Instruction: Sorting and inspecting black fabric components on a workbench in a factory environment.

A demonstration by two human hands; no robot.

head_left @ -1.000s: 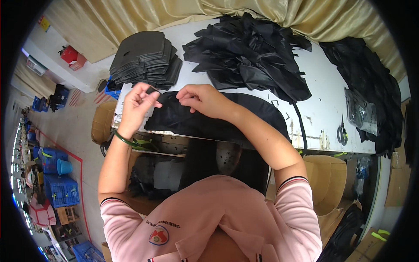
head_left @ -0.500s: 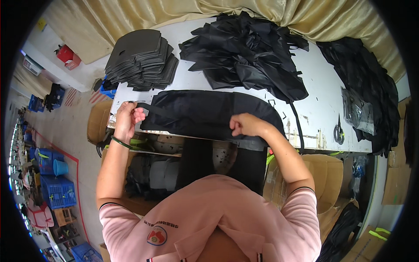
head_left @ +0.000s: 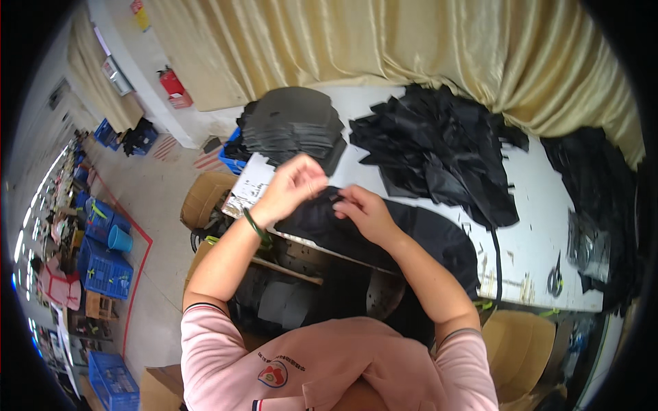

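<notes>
A long piece of black fabric (head_left: pixel 432 229) lies along the near edge of the white table (head_left: pixel 528 260). My left hand (head_left: pixel 296 186) is above its left end, fingers curled and pressed together; whatever they pinch is too small to make out. Close beside it, my right hand (head_left: pixel 364 211) pinches a small bit of black fabric at its fingertips. The fingertips of both hands face each other, a small gap apart. A green bangle (head_left: pixel 256 226) circles my left wrist.
Beyond my hands stand a stack of dark grey panels (head_left: pixel 291 123) and a heap of black fabric pieces (head_left: pixel 439 151). Scissors (head_left: pixel 555 277) lie at the table's right, near a clear plastic bag (head_left: pixel 588 246). Cardboard boxes (head_left: pixel 514 349) stand below; blue crates (head_left: pixel 106 267) are at left.
My left hand has let the strap's visible stretch drop from view and moved inward. My right hand has come left to meet it. The head view has tilted up, showing more curtain.
</notes>
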